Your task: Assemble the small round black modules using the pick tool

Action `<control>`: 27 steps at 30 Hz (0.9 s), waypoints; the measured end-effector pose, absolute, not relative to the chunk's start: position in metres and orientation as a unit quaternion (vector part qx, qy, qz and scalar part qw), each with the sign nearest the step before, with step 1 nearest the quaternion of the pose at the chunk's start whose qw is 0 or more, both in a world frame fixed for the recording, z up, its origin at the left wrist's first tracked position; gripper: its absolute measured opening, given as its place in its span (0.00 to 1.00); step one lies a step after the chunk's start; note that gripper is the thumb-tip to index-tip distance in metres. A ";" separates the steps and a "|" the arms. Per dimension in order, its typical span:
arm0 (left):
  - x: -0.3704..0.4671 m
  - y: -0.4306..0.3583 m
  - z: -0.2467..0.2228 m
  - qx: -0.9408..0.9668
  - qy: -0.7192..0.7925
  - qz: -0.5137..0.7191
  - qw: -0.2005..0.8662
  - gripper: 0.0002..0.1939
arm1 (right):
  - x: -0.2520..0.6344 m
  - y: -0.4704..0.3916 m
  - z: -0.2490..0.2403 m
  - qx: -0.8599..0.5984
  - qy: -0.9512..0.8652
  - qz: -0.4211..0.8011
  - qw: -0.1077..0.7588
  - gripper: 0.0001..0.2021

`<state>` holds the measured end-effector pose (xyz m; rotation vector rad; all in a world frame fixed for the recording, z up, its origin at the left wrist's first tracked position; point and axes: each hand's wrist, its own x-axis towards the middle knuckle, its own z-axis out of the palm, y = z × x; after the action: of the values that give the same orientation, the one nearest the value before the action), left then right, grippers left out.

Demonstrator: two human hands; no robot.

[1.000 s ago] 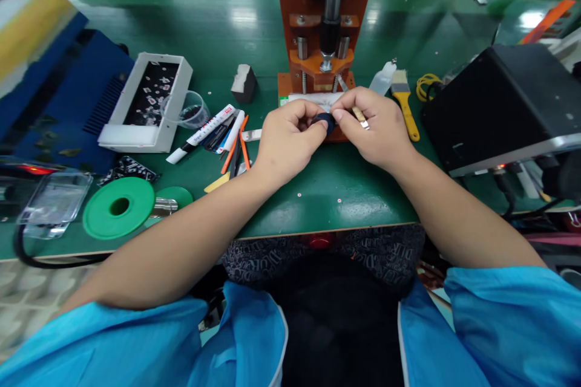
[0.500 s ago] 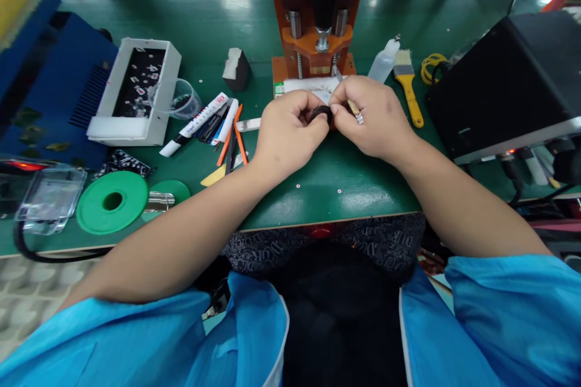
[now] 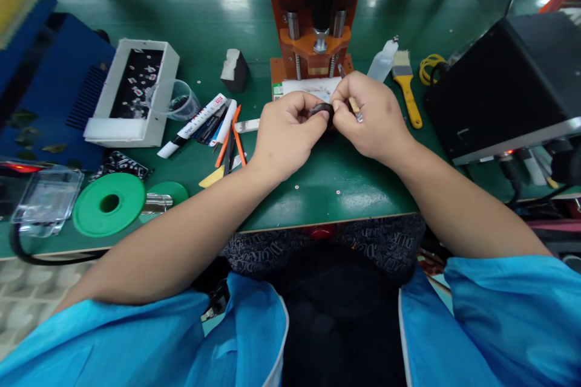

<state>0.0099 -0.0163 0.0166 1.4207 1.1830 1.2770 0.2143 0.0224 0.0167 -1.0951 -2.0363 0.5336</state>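
Observation:
Between the thumb and fingers of my left hand (image 3: 290,133) is a small, round black part (image 3: 322,109), its far side partly hidden by the fingers. My right hand (image 3: 370,115) is closed around a slim tool (image 3: 354,107) with a tan middle and a metal end; a narrow grey tip sticks out above the knuckles. The rest of that tool is covered, so its kind is unclear. The right thumb and forefinger pinch together right at the edge of the black part. Both hands are just in front of an orange-brown hand press (image 3: 316,42) with a white pad (image 3: 308,86) on its base.
Markers (image 3: 193,125) and orange sticks (image 3: 227,136) lie left of my hands, near a clear cup (image 3: 181,100) and a white box (image 3: 157,130). A green spool (image 3: 109,204) is further left. Rightward are a bottle (image 3: 382,61), a brush (image 3: 409,94) and a black device (image 3: 499,84).
The right hand has turned slightly and lifted a little at the black part, its tool tilting along. The black part has tipped slightly in the left fingers. The whole view has shifted slightly.

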 end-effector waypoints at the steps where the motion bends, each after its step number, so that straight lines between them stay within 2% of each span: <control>1: 0.009 -0.016 0.016 0.564 0.472 0.515 0.440 0.11 | 0.214 0.022 0.018 -0.429 -0.794 0.210 0.376 0.15; 6: 0.005 -0.015 0.018 0.539 0.459 0.537 0.459 0.14 | 0.215 0.022 0.021 -0.423 -0.790 0.209 0.391 0.13; 11: 0.004 -0.014 0.026 0.533 0.451 0.522 0.491 0.14 | 0.219 0.022 0.024 -0.439 -0.750 0.225 0.440 0.06; 15: 0.004 -0.018 0.035 0.551 0.426 0.446 0.562 0.13 | 0.219 0.024 0.027 -0.431 -0.703 0.266 0.500 0.14; 19: -0.005 -0.019 0.039 0.638 0.394 0.298 0.591 0.15 | 0.217 0.030 0.034 -0.362 -0.645 0.358 0.570 0.23; 21: -0.011 -0.016 0.038 0.695 0.363 0.219 0.580 0.13 | 0.220 0.035 0.037 -0.371 -0.642 0.401 0.539 0.28; 23: -0.015 -0.012 0.038 0.726 0.355 0.171 0.564 0.14 | 0.229 0.042 0.040 -0.397 -0.646 0.412 0.506 0.39; 24: -0.016 -0.011 0.038 0.728 0.364 0.164 0.558 0.16 | 0.234 0.044 0.042 -0.412 -0.652 0.413 0.484 0.42; 27: -0.017 -0.008 0.040 0.725 0.395 0.170 0.538 0.20 | 0.254 0.036 0.048 -0.396 -0.658 0.457 0.449 0.36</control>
<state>-0.0167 -0.0084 0.0395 1.7258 0.9388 0.4033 0.2540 0.0361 0.0479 -0.9802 -1.6283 1.1294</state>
